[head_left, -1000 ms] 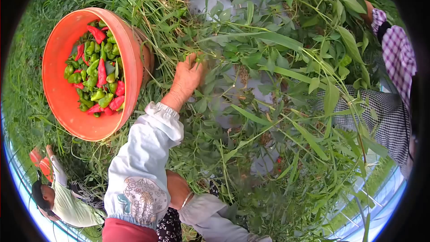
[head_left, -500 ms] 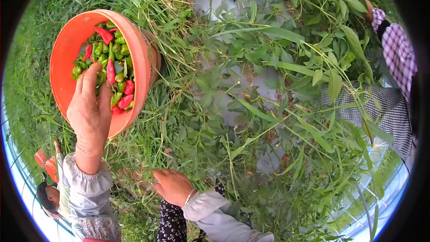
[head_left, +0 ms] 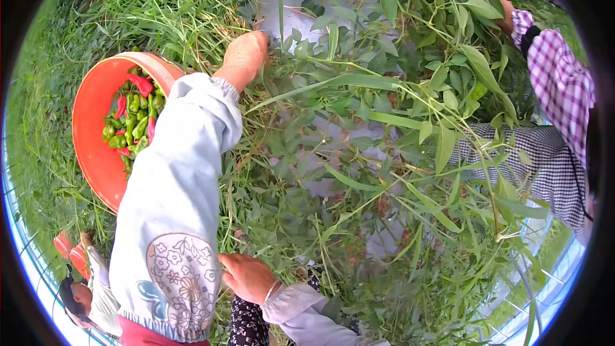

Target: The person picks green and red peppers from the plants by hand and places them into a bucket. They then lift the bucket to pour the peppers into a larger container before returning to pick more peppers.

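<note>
My left hand (head_left: 245, 56) reaches past the bucket to the edge of the pepper plants, its back toward me and its fingertips hidden. Below my left forearm, partly covered by the sleeve, stands the orange-red bucket (head_left: 85, 122), tilted toward my view. Green peppers (head_left: 130, 106) and red peppers (head_left: 142, 84) lie inside it. My right hand (head_left: 251, 279) is low in the view beside my dark patterned trouser leg. Its fingers point left with the thumb apart, and nothing shows in it.
A co-worker in a purple checked sleeve (head_left: 558, 80) has hands among the plants at right. Another person (head_left: 96, 295) is at lower left near orange buckets (head_left: 78, 259). Long grass blades and a leafy stem (head_left: 474, 144) cross the grey ground sheet (head_left: 298, 22).
My left hand has left the bucket and moved up and right to the plants, its sleeve now covering part of the bucket. My right hand has stayed nearly in place.
</note>
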Demonstrator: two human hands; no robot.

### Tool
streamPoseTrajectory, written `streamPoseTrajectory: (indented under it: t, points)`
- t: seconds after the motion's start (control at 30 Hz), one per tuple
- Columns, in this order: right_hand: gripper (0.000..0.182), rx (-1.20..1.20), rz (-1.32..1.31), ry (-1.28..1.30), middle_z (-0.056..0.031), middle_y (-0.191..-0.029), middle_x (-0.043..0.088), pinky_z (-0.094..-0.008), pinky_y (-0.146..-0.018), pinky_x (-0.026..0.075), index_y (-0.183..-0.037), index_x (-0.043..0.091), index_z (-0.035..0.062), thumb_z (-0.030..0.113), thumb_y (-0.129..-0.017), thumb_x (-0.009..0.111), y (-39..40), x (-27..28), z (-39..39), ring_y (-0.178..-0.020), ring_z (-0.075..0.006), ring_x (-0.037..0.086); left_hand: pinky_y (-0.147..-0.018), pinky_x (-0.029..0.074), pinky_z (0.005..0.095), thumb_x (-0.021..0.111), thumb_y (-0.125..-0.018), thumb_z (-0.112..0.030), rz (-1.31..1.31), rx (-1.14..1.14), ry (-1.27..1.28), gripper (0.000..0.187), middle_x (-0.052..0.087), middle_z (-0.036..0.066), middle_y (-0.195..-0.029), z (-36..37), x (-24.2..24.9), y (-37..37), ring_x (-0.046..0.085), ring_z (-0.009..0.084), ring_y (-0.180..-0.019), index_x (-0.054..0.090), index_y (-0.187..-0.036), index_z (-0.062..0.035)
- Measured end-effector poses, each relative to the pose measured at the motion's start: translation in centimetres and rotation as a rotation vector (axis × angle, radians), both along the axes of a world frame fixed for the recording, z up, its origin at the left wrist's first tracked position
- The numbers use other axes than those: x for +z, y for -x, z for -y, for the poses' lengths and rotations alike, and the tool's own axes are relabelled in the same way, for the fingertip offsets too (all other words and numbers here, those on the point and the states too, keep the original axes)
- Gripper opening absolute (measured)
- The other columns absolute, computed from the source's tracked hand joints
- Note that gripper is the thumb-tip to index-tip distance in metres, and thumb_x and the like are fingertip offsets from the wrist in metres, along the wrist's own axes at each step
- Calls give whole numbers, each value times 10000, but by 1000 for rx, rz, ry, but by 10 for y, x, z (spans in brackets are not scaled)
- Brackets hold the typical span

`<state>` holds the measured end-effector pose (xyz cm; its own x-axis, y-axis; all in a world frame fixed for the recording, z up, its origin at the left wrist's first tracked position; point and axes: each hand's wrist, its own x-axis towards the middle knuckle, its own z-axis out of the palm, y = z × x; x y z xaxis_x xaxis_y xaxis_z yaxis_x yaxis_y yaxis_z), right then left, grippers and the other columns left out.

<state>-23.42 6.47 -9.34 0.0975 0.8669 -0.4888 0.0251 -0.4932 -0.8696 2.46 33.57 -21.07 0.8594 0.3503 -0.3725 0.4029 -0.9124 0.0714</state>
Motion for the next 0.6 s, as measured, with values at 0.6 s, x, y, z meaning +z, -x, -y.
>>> streamPoseTrajectory:
  t: [0.6]
  points:
    - [285,-173,-11,-157,-159,-950,596,-408,-702,506,-1057,511,20,182,-826,554,15,-17,9,-823,-325,605,-721,485,426,523,-788,-127,146,25,-108,141,583,146,-894,50,-52,74,597,317,-826,579,-889,-46]
